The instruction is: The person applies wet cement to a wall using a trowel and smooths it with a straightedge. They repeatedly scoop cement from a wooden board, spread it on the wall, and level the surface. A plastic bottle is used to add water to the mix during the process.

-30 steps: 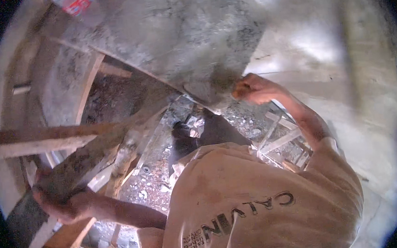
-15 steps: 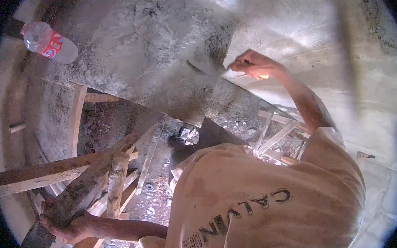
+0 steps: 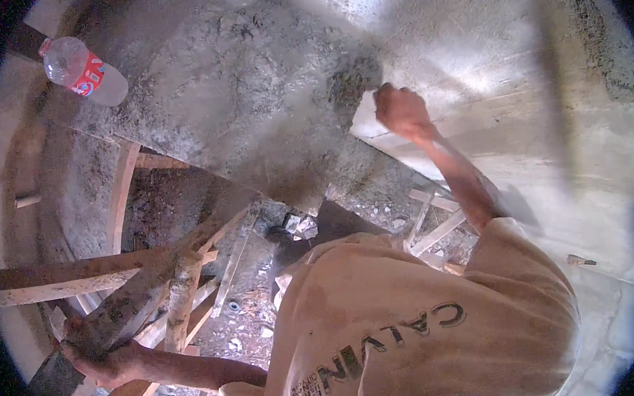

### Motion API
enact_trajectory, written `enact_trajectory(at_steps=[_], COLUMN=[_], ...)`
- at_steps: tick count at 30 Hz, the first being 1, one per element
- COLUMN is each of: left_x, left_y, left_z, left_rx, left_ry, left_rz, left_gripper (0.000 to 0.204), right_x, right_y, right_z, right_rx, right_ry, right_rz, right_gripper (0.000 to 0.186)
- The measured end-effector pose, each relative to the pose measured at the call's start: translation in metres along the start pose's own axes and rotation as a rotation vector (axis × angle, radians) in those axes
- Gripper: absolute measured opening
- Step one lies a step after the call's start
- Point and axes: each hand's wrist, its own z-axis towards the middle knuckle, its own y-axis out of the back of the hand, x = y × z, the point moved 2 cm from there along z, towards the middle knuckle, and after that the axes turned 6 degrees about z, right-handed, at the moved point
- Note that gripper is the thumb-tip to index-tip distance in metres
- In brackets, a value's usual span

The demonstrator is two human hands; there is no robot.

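Observation:
My left hand (image 3: 104,356) is closed around a dark, weathered wooden beam (image 3: 135,301) at the lower left. Over at the upper right, my right hand (image 3: 402,111) is curled into a fist at the border between rough grey wet mortar (image 3: 249,92) and a smooth pale surface (image 3: 489,110). A pale, straight-edged patch (image 3: 364,112) shows just beside its fingers; whether it is a tool blade or part of the surface I cannot tell. Whatever lies inside this fist is hidden.
A clear plastic bottle (image 3: 86,71) with a red label lies on the mortar at the upper left. Wooden props and crossbars (image 3: 70,277) fill the lower left. Rubble (image 3: 244,315) covers the ground far below. A small brush (image 3: 581,260) rests on the pale surface at right.
My right hand has turned over, its knuckles now upward, and the forearm has swung slightly left. A blurred dark streak over the mortar is gone. The left hand keeps its grip on the beam.

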Motion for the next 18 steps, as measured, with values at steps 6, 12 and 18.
enact_trajectory(at_steps=[6,12,18], left_x=[0.028,0.013,0.018], left_y=[0.014,0.009,0.009], left_z=[0.008,0.004,0.002], left_rx=[0.056,0.030,-0.040], left_ry=[-0.038,-0.002,0.143], left_rz=[-0.175,-0.108,-0.198], left_gripper=[0.048,0.054,0.056], right_x=[-0.010,0.036,-0.034], right_y=[0.020,0.012,-0.023], right_z=[0.056,0.052,0.033], right_rx=[-0.204,0.021,0.056], right_ry=[0.198,0.195,0.112], right_rz=[-0.041,0.055,-0.036], right_gripper=[0.030,0.026,0.027])
